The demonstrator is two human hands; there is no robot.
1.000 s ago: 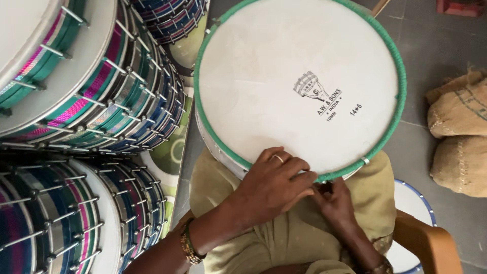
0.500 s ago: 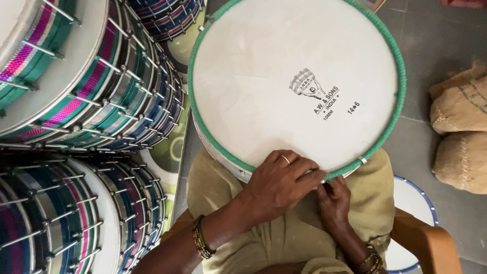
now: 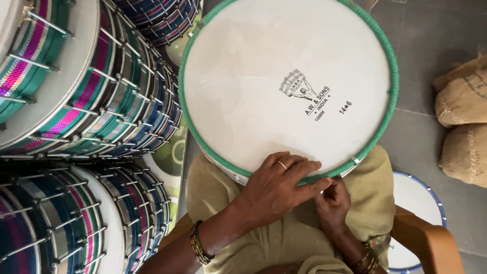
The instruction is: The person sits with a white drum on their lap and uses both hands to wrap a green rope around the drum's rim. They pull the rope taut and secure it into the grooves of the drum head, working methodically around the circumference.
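**Hands close in on the drum's near rim**

Since the earlier frames, the left hand (image 3: 276,187) has slid a little rightward along the rim, its fingers now lying flat and close together across the green edge, while the drum (image 3: 284,86) has tipped slightly so more of its face fills the upper centre of the frame.

That hand presses down on the skin, a ring on one finger, apparently to steady the drum on the lap. The right hand (image 3: 332,200) sits just below the rim at lower centre, its fingers curled and pinched narrow against the underside of the green binding (image 3: 390,101); what they grip, if anything, I cannot tell. Bangles circle both wrists.

The drum head is smooth, pale and round, with a small dark printed mark right of centre, and its hoop is wrapped in ribbed green cord. It rests on olive cloth trousers (image 3: 223,203). Stacked drums (image 3: 86,101) with shiny metal rods and striped foil shells fill the left side. Coarse burlap sacks (image 3: 461,122) lie at the right edge, on grey floor.
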